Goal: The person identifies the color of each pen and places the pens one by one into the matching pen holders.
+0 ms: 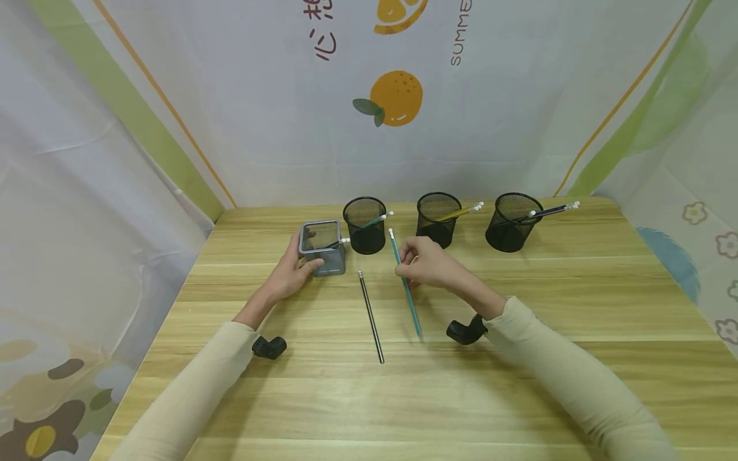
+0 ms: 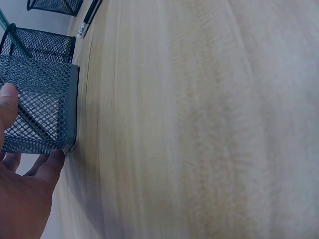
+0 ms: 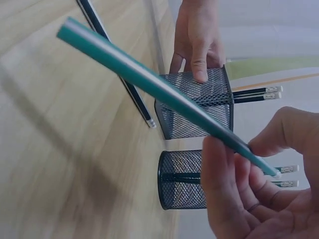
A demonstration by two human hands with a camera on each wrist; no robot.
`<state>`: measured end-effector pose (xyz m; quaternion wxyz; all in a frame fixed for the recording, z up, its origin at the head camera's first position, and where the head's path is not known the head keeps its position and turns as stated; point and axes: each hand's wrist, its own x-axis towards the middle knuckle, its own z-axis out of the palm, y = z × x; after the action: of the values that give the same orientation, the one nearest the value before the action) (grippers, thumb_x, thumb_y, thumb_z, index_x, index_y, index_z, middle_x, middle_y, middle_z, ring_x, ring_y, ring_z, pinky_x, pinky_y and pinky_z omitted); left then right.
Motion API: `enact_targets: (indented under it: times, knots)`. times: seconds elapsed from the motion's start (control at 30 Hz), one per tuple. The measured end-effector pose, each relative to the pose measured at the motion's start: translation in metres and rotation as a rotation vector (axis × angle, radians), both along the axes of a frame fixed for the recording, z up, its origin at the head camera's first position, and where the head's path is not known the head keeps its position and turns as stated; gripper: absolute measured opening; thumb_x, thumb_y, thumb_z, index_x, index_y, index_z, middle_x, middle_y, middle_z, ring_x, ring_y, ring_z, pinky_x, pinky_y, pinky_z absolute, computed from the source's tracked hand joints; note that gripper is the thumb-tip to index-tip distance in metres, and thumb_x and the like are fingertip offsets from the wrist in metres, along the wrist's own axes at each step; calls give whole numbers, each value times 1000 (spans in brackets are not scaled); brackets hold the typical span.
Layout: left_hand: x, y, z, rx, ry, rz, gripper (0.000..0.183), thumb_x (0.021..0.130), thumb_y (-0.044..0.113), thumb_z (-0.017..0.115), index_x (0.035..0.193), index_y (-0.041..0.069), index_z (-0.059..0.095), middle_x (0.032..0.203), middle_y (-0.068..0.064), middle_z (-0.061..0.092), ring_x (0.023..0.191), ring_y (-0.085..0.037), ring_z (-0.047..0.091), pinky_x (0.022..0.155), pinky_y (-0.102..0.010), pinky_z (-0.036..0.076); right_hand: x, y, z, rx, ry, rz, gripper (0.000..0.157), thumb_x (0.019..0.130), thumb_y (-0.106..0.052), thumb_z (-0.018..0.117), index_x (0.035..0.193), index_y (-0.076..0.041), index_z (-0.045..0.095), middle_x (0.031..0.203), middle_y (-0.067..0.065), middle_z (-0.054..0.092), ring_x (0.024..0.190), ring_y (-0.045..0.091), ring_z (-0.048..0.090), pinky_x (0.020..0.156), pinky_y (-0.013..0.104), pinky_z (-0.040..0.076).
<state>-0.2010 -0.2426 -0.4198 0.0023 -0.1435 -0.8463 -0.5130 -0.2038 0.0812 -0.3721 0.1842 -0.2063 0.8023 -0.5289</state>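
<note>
My right hand pinches a teal pencil between thumb and fingers, held above the table with its white eraser end pointing away. In the right wrist view the pencil slants across, its unsharpened end nearest the camera. On the left, my left hand grips a square grey mesh pencil holder, thumb on the front and fingers around the left side. Black pencils with white erasers stand in that holder. Between the hands a black striped pencil lies on the table.
Three round black mesh cups stand in a row at the back: the left cup with teal pencils, the middle cup with yellow ones, the right cup with dark ones. A patterned curtain hangs behind the wooden table.
</note>
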Motion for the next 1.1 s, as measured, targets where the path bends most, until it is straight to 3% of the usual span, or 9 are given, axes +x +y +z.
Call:
enact_targets:
  times: [0.27,0.37,0.5,0.6,0.7,0.9,1.1]
  knots:
    - [2,2,3,-15,-13,3,79,102,1,60,160,0,6,155,-31,28,139,-51,34,117,-59,24,1,-1,-2,-96,66,36,12,86,3,56,98,5,54,85,16,59,66,36,67,69,61,58]
    - [10,6,15,-7,-23,-4,77,101,-3,58,158,-5,5,153,-35,27,139,-54,32,116,-61,22,1,-2,0,-136,104,48,12,87,3,55,98,5,53,82,16,60,64,34,66,70,62,58]
    - [19,13,31,-11,-37,-8,75,101,-6,57,156,-11,7,152,-38,26,138,-56,32,116,-61,23,0,-2,2,-208,168,41,10,89,4,56,98,3,53,76,16,61,66,42,64,69,61,57]
    - [20,13,32,-9,-40,-7,74,101,-5,57,156,-10,7,153,-37,25,138,-56,31,116,-60,23,-1,-2,2,-269,232,32,8,90,4,56,97,2,53,76,15,61,68,44,64,67,58,58]
    - [18,11,28,-1,-40,-8,75,101,-5,57,156,-9,6,154,-36,24,139,-55,30,116,-61,24,-2,-2,3,-333,299,18,7,91,5,56,97,4,53,80,15,61,69,36,66,65,52,60]
    - [3,1,3,-3,-16,2,79,102,-1,59,159,-1,6,157,-30,26,140,-52,32,116,-60,23,-5,-5,9,-466,399,-37,10,91,14,56,98,8,51,85,18,60,69,25,65,60,40,61]
    - [-1,-2,-3,-10,12,-1,78,102,0,59,160,2,8,157,-27,27,139,-50,35,115,-58,27,-7,-6,18,-564,500,-71,11,92,16,55,100,10,51,86,19,57,69,24,63,60,37,61]
